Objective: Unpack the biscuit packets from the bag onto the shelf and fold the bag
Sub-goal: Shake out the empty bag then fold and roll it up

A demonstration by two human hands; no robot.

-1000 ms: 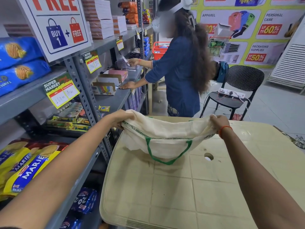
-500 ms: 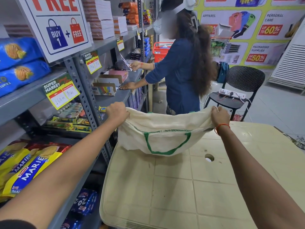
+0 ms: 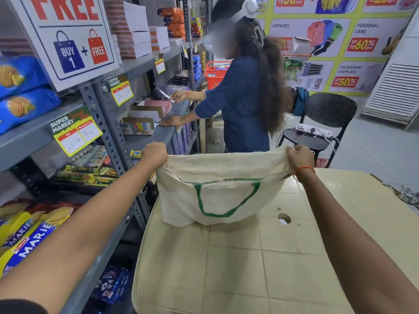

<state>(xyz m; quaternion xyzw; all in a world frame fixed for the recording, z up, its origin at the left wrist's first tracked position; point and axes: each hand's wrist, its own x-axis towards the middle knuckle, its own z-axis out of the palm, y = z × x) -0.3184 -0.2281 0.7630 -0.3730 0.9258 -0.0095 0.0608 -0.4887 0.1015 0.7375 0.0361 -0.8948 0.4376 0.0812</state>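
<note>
Both grips, left hand [image 3: 156, 152] and right hand [image 3: 300, 157], clamped on far corners of cream bag [image 3: 217, 189] (apparently emptied), stretching it flat above bench [image 3: 238, 268] for folding.

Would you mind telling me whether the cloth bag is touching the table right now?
Touching. In the head view, the bag hangs from both hands and its lower edge rests on the beige table, with no gap visible beneath it.
</note>
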